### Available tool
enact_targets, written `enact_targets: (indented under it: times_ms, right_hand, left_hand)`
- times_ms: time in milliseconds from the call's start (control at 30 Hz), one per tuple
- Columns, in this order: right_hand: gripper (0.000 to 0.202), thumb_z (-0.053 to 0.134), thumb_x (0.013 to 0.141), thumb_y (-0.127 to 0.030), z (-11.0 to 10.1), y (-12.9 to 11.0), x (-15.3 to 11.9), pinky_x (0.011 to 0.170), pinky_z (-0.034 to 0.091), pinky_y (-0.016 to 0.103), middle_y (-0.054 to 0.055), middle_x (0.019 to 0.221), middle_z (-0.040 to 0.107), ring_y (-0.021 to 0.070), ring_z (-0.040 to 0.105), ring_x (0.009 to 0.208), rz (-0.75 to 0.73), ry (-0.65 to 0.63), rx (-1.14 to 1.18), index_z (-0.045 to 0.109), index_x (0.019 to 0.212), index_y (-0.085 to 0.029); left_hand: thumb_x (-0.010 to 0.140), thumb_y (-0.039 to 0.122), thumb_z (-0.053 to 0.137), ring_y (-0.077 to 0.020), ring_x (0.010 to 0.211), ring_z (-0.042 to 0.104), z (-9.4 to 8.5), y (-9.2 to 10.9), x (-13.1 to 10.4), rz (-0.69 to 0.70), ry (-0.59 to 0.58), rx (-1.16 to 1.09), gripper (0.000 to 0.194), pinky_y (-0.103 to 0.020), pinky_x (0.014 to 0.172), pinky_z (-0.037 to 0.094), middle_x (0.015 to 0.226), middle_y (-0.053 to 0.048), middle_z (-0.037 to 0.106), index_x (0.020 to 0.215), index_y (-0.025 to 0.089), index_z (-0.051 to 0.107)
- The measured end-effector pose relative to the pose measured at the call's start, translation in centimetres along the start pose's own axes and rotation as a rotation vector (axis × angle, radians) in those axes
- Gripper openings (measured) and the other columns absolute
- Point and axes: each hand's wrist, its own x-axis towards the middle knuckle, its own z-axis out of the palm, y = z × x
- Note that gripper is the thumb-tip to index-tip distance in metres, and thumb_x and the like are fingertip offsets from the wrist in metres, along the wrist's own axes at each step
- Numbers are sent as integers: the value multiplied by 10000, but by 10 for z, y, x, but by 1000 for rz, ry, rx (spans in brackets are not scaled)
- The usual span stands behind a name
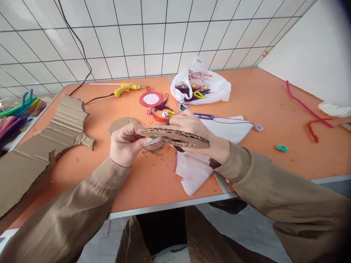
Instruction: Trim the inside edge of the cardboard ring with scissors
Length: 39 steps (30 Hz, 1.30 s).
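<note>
Two hands share one cardboard ring (175, 137), held flat above the bench (131, 182). The left hand (124, 144) has its grip clenched on the ring's near end and on a thin pale strip (152, 141) poking from its fingers; the right hand (193, 133) grasps the ring's far side from above. Under the grip lies white fabric (194, 166). Beyond it sit a cardboard disc (120, 124), a red-rimmed disc (150, 99), a yellow glue gun (126, 88) and a plastic bag (203, 86).
</note>
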Motion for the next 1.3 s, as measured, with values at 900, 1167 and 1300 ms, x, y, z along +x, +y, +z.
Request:
enact_targets:
  times_ms: [900, 1167, 1300]
  right_hand:
    - [242, 453, 1003, -158, -7, 0, 2, 680, 250, 320, -46, 672, 448, 154, 369, 593, -18, -29, 29, 649, 1135, -212]
    - [237, 453, 1000, -156, -6, 0, 1, 662, 235, 328, -51, 637, 464, 156, 401, 578, -10, -29, -1, 654, 1109, -216]
    - [205, 459, 1000, -208, -7, -1, 2, 653, 244, 338, -33, 649, 500, 170, 421, 585, -21, -36, -21, 650, 1074, -211]
  left_hand:
    - [669, 276, 934, -176, 558, 687, 1, 3, 1, -4, 7, 27, 221, -307, 502, 615, 632, -18, 715, 637, 181, 737]
    - [666, 239, 933, -195, 597, 723, -3, 1, -1, -45, -3, 21, 193, -308, 526, 636, 672, -27, 748, 682, 181, 750]
    - [683, 266, 924, -210, 600, 733, -7, -3, -1, -82, -15, 33, 193, -334, 542, 649, 676, -26, 756, 693, 196, 745]
